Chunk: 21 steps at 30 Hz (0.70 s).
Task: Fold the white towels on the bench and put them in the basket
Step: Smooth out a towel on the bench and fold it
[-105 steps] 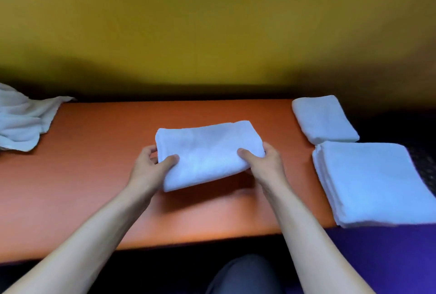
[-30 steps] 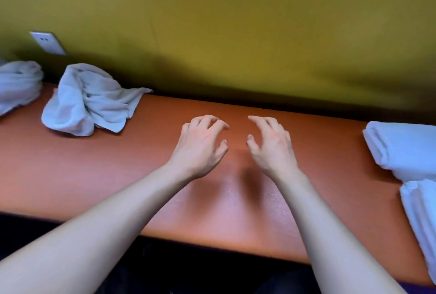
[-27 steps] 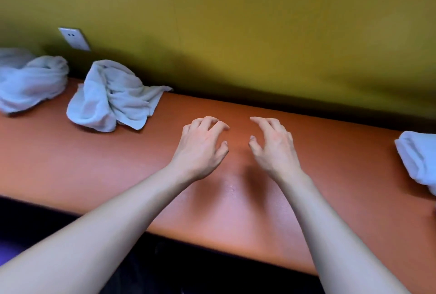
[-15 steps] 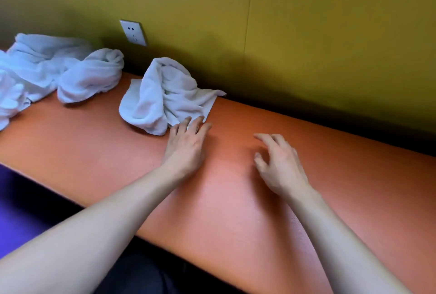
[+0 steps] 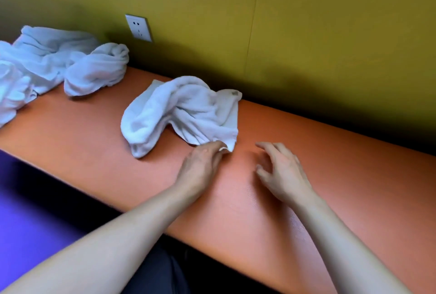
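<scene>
Two hands over the orange counter point(image 5: 306, 211): left hand point(image 5: 200, 166) pinches the near corner of a crumpled white towel point(image 5: 181, 112) mid-frame, right hand point(image 5: 280, 171) hovers just right of it, fingers loosely spread, holding nothing. More crumpled towels point(image 5: 59, 62) sit upper left.

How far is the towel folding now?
Done: nothing folded and no basket shows in this view. In hand: the left hand pinches a corner of the nearest crumpled towel; the right hand hovers open. Left: that towel and the heap of crumpled towels farther along the bench.
</scene>
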Each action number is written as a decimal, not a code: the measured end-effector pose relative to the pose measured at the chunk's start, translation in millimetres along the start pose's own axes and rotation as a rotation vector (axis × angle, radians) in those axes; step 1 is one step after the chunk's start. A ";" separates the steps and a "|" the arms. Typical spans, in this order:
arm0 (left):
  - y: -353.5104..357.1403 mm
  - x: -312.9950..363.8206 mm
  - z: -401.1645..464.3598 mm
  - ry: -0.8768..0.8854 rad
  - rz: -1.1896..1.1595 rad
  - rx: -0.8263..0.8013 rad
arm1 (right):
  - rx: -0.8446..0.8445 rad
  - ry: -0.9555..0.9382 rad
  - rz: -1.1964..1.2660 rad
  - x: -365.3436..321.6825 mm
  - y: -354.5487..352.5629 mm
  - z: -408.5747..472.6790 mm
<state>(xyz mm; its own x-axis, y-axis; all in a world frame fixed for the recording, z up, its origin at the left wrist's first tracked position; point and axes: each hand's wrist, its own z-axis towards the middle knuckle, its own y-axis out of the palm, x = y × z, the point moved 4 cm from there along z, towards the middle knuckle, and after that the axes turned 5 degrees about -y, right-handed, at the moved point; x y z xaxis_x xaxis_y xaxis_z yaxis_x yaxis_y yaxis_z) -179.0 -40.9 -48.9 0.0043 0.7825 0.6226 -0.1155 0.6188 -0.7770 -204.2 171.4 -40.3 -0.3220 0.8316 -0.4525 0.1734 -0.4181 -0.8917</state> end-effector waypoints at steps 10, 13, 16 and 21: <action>-13.6 102.8 -87.0 0.147 -0.307 -0.018 | 0.191 -0.077 0.093 -15.4 -54.5 -72.1; -20.9 103.3 -96.1 0.099 -0.200 -0.019 | 0.200 -0.035 0.238 -24.4 -81.6 -89.1; -20.9 100.1 -105.2 -0.002 -0.095 -0.106 | 0.228 0.010 0.485 -36.8 -110.1 -99.3; -32.9 127.4 -119.1 0.051 -0.232 -0.021 | 0.307 0.040 0.612 -61.9 -150.0 -112.8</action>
<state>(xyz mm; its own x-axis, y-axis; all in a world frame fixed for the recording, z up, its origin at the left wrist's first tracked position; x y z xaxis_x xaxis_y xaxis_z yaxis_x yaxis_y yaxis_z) -56.3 46.5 44.9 0.0787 0.6214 0.7796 -0.0852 0.7833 -0.6158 -105.3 223.9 122.5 -0.2143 0.4228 -0.8805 0.0393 -0.8970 -0.4403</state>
